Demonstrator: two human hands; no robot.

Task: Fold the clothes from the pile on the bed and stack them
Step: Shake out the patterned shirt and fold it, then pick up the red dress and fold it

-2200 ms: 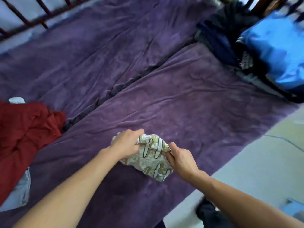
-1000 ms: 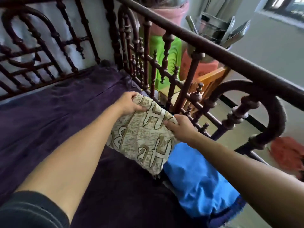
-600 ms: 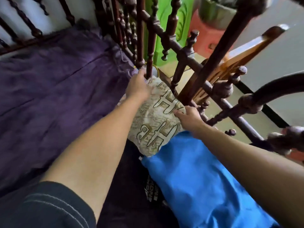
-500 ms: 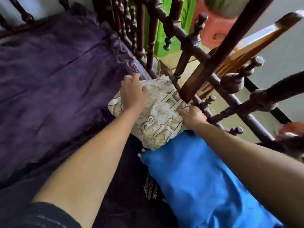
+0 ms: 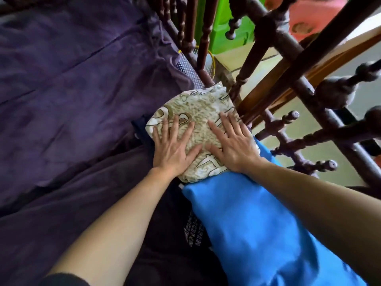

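Note:
A folded beige cloth with a pale letter print lies on top of the stack at the end of the bed, close against the dark wooden bed rail. My left hand and my right hand both press flat on it, fingers straight and spread. Under its near edge sits a folded bright blue garment. A dark garment with white lettering lies beside and partly under the blue one.
The purple bedcover stretches to the left. The turned wooden rail runs along the right, right next to the stack. Beyond it stand a green plastic thing and a pink one.
Both hands carried the folded print cloth from the middle of the bed to the stack by the rail, set it down, let go and now lie flat on top of it.

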